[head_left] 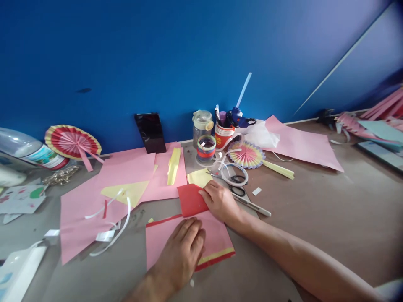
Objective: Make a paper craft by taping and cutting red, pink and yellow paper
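My right hand [222, 202] pinches the right edge of a red piece of paper [189, 200], which lies at the far edge of a pink sheet [159, 243]. That pink sheet has a red strip along its far edge and yellow and red strips along its near edge. Flat on the pink sheet rests my left hand [184, 245], fingers stretched out, just below the red paper. A small yellow paper [199, 177] sits behind the red piece. Scissors with black handles [238, 191] and a slim white stick-like tool [253, 206] lie right of my right hand.
Pink sheets [126, 163], a phone [151, 133] and a red paper fan [73, 142] are at the back left. Behind my hands stand coloured tape rolls [206, 153], a clear bottle [202, 121] and a red cup [223, 136]. A pink-yellow fan [247, 154] lies beside them.
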`<state>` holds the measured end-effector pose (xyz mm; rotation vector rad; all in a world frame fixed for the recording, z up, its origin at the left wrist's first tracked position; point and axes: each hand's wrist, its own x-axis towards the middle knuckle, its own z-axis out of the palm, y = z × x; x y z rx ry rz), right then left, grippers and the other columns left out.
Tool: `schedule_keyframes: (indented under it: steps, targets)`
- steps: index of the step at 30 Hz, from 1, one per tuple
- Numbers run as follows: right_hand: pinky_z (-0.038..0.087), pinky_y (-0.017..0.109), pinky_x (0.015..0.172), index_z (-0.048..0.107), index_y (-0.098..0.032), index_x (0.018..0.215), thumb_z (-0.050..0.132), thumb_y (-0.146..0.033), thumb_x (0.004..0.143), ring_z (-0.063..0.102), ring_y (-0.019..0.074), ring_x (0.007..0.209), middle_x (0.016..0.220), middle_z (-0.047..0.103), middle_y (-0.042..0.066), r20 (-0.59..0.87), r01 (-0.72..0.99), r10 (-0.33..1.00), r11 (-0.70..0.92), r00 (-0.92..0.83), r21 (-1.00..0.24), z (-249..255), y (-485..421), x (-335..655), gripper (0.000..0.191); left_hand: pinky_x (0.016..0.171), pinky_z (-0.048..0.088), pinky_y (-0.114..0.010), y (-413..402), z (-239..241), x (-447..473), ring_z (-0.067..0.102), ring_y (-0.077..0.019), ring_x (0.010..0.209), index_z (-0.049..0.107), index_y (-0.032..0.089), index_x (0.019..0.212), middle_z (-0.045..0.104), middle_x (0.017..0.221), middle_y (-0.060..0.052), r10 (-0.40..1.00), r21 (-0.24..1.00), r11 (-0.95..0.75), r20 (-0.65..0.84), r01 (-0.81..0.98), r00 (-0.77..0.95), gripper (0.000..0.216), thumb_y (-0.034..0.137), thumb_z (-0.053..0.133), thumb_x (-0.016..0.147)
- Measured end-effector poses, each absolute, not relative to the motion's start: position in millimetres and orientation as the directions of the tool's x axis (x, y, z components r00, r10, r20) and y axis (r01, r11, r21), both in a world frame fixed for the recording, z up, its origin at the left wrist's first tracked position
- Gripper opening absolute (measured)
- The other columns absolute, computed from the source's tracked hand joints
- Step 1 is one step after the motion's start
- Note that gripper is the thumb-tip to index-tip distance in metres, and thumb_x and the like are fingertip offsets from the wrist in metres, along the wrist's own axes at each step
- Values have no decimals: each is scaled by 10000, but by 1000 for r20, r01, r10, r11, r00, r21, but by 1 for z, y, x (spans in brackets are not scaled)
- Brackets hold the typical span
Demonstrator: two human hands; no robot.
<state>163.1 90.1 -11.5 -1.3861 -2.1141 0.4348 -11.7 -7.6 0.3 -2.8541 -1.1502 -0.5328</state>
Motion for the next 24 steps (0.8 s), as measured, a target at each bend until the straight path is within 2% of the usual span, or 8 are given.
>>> schedule_keyframes:
  steps: [7, 12, 24]
  targets:
    - [347, 246, 577, 567, -167, 735, 418, -256, 951, 532, 138, 657, 791, 564, 48, 277, 787, 913, 401, -300, -470, -15, 87, 161, 276, 943, 524, -404, -9, -1, -12, 570, -273, 1103, 592, 86, 1113, 615, 1167, -146, 669, 122, -732, 315, 670, 673, 280, 118, 425, 891]
    - [343, 247, 568, 572, -163, 760, 408, -259, 957, 540, 132, 649, 816, 577, 49, 279, 821, 911, 399, -304, -408, -18, 86, 160, 274, 965, 511, -429, -10, -1, -14, 551, -293, 1145, 580, 74, 1133, 602, 1193, -164, 657, 113, -746, 289, 657, 696, 291, 113, 459, 872]
    - [374, 234, 584, 591, -155, 787, 397, -255, 964, 565, 137, 679, 843, 587, 59, 226, 850, 918, 389, -325, -355, -14, 86, 159, 281, 1042, 432, -508, -12, -8, -16, 367, -333, 1336, 568, 103, 1157, 547, 1300, -180, 669, 145, -740, 260, 657, 696, 294, 168, 500, 879]
